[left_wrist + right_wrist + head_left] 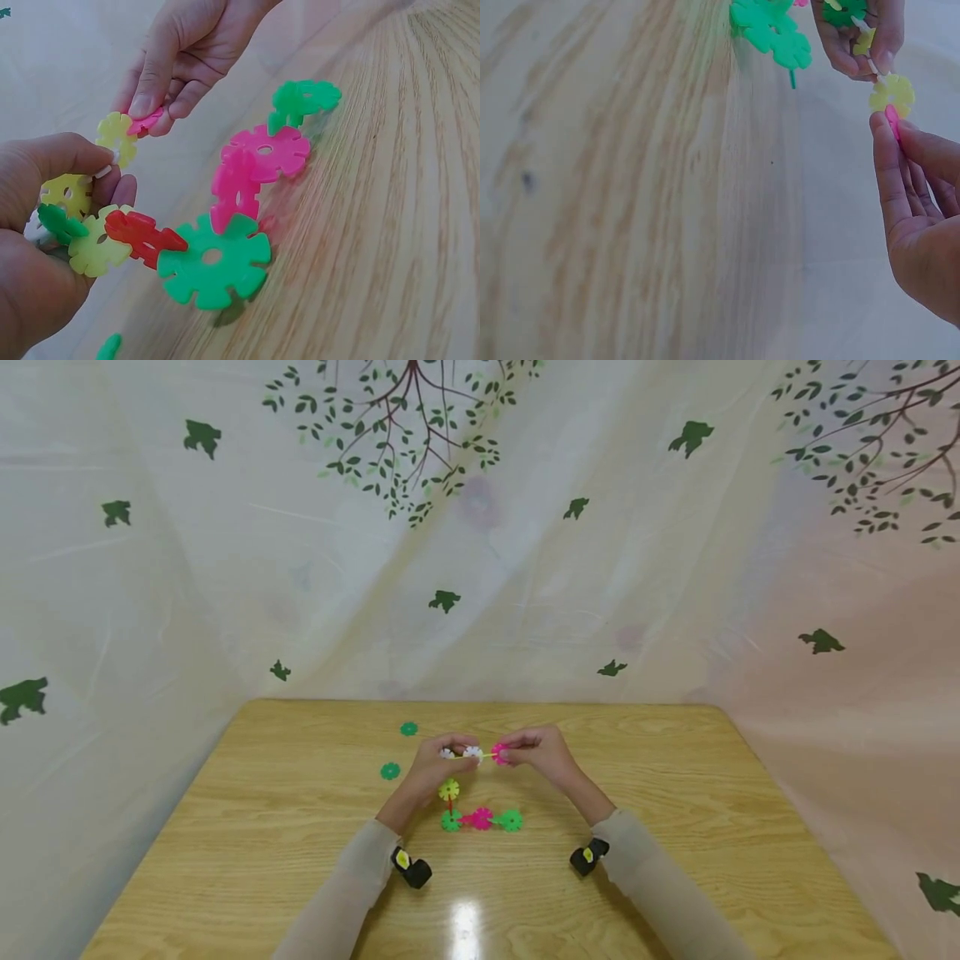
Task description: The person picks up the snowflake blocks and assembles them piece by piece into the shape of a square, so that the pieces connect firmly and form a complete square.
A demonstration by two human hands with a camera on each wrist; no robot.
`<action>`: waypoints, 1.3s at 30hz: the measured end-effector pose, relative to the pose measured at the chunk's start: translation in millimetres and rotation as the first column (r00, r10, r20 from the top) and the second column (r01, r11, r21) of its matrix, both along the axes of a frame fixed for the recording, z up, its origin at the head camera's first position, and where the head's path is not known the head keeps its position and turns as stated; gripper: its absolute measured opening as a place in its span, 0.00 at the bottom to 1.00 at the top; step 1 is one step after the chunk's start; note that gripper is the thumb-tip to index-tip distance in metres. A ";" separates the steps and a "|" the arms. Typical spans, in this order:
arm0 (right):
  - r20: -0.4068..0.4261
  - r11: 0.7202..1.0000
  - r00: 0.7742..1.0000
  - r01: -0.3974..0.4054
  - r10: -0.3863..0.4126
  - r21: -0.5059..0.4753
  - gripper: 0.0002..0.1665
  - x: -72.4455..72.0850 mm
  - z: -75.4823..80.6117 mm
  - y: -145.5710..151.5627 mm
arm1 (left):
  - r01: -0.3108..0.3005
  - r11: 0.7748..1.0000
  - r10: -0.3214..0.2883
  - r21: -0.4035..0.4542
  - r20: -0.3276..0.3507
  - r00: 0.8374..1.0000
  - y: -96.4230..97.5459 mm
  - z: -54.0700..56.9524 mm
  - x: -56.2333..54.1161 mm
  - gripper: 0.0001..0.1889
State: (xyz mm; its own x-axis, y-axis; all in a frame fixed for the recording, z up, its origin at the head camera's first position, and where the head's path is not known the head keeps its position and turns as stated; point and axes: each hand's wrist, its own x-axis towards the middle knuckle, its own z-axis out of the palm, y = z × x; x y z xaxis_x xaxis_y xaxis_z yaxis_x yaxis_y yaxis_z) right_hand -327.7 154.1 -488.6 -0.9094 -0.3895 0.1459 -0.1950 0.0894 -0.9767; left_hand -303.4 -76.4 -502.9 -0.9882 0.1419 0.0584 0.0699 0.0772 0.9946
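Note:
Interlocking plastic flower discs form a bent chain in several colours. My left hand pinches the chain at a white disc between thumb and fingers. My right hand pinches a pink disc between thumb and index finger. The pink disc meets the edge of a pale yellow disc, which links to the white one. Below the left hand the chain runs on through a yellow disc, a red disc and a green disc. From there, pink discs lead to another green disc.
Two loose darker green discs, a farther one and a nearer one, lie on the wooden table left of the hands. Behind the table's far edge hangs a pale curtain printed with leaves and branches. Both wrists wear small black cameras.

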 end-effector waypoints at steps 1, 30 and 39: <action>0.003 1.000 1.000 0.001 -0.001 0.000 0.13 0.1 -0.1 -0.4 | -0.002 1.000 0.002 -0.001 0.000 1.000 -0.1 0.0 0.1 0.18; 0.037 0.986 0.992 -0.125 0.122 0.108 0.18 16.1 -2.0 -23.7 | 0.067 0.993 -0.068 -0.097 -0.004 0.998 -41.4 -5.4 14.4 0.16; -0.011 0.966 0.994 -0.104 0.109 0.238 0.21 9.0 10.0 -35.0 | 0.060 0.989 -0.055 -0.135 0.040 0.998 -60.8 -9.5 24.1 0.16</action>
